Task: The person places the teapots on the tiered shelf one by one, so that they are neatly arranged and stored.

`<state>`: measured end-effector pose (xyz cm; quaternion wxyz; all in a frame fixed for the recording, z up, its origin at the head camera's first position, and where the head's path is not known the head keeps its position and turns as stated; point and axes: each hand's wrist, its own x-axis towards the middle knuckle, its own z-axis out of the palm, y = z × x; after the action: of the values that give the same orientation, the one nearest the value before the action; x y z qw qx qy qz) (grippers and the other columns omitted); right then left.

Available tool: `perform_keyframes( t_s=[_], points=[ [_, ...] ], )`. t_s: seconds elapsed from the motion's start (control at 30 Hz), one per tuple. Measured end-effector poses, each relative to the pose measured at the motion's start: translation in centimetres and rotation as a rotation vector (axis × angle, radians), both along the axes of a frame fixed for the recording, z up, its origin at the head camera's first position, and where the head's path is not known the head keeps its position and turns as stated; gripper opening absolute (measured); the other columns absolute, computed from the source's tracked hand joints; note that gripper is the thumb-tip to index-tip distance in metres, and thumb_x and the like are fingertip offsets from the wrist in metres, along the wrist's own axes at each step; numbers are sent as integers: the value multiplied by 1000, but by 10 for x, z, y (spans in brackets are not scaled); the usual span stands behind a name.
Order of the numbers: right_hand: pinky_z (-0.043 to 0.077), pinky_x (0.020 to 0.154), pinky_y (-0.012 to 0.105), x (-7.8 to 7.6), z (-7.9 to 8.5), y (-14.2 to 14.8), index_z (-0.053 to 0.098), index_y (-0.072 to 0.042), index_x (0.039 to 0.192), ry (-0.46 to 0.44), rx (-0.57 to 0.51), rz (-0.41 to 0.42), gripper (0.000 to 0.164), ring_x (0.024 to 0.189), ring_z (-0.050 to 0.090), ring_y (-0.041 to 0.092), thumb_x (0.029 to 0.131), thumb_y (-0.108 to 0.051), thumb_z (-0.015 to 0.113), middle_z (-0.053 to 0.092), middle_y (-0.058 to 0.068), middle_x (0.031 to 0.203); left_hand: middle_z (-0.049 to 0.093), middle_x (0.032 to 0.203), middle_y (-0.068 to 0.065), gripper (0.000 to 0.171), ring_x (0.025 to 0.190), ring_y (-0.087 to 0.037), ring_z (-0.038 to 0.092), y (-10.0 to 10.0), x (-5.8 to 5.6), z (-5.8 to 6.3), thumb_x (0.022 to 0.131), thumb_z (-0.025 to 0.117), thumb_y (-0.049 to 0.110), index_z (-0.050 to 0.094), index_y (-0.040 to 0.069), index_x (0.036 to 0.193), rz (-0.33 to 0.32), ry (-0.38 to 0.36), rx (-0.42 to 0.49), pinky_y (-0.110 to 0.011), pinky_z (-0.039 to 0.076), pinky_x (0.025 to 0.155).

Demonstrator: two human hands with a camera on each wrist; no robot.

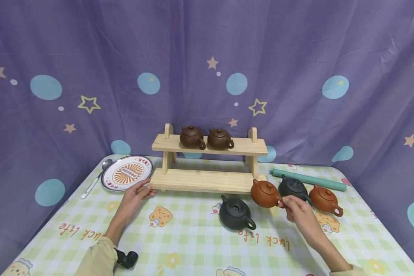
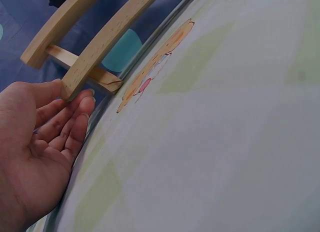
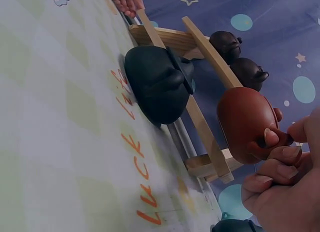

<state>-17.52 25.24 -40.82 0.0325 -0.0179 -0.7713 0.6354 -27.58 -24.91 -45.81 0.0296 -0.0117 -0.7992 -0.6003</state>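
Note:
My right hand point(image 1: 301, 216) pinches the handle of a reddish-brown teapot point(image 1: 265, 193), raised near the right end of the two-tier wooden shelf point(image 1: 203, 181). In the right wrist view, thumb and fingers close around that handle. At the shelf's lower left end, my left hand point(image 1: 134, 197) grips the board's corner, thumb on top and fingers below. Two dark brown teapots, one on the left point(image 1: 191, 138) and one beside it point(image 1: 220, 139), stand on the upper board. On the cloth in front sits a black teapot point(image 1: 235, 216), its handle turned toward the lower right.
Right of the shelf are another black teapot point(image 1: 291, 189) and another reddish-brown one point(image 1: 324, 199), with a green rod-like roll point(image 1: 313, 181) behind. A patterned plate point(image 1: 110, 180) and a spoon point(image 1: 89, 188) lie at the left. A purple curtain point(image 1: 207, 46) hangs behind the table.

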Motion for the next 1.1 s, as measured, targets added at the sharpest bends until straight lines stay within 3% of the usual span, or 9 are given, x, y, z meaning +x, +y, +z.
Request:
perform_keyframes(
  t_s=[0.2,0.43,0.7,1.1],
  points=[
    [34,55,23,-3,2,0,62,11,102,31,-10,-2,32,60,32,9,112,-12,42,46,1,71,71,117,-21,53,92,-8,70,0,0,1,110,56,24,43,-6,152,-1,2,5,-18,54,88],
    [35,55,23,-6,4,0,62,10,102,53,-14,7,32,62,34,9,112,-11,41,55,4,82,72,117,-21,53,92,-7,69,0,1,1,110,55,23,42,-6,152,-4,5,7,-18,54,88],
    [32,55,29,-11,6,1,62,11,103,69,-23,9,33,60,31,11,113,-13,41,44,2,69,72,117,-21,53,93,-8,70,0,2,1,110,55,23,43,-6,152,-10,12,18,-17,54,88],
    [31,56,32,-17,8,2,61,12,102,94,-46,18,34,61,31,11,113,-13,41,48,2,70,71,117,-23,52,92,-8,70,0,0,-1,110,55,22,43,-7,151,-5,14,25,-18,54,88]
  ],
)
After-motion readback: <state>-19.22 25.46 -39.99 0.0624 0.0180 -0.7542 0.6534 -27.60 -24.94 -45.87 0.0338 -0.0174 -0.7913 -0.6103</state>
